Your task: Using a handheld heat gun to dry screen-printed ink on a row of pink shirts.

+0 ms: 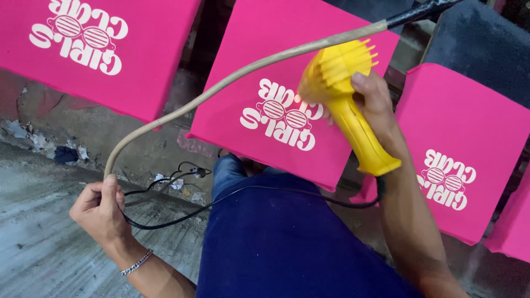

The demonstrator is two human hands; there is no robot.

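Closest to me, the left hand point(99, 207) is low by the blue-clad lap, fingers wrapped around a bent pale hose point(221, 83) and a thin black cord point(248, 193). Farther out, the right hand point(372, 102) is raised, fingers clamped on a yellow heat gun point(345, 99) pointing at the white print on the middle pink cloth point(287, 94). It looks like the drying step; the gun must keep steady over the print.

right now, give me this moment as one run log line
right hand: holds yellow heat gun over pink fabric | left hand: grips hose, black cord
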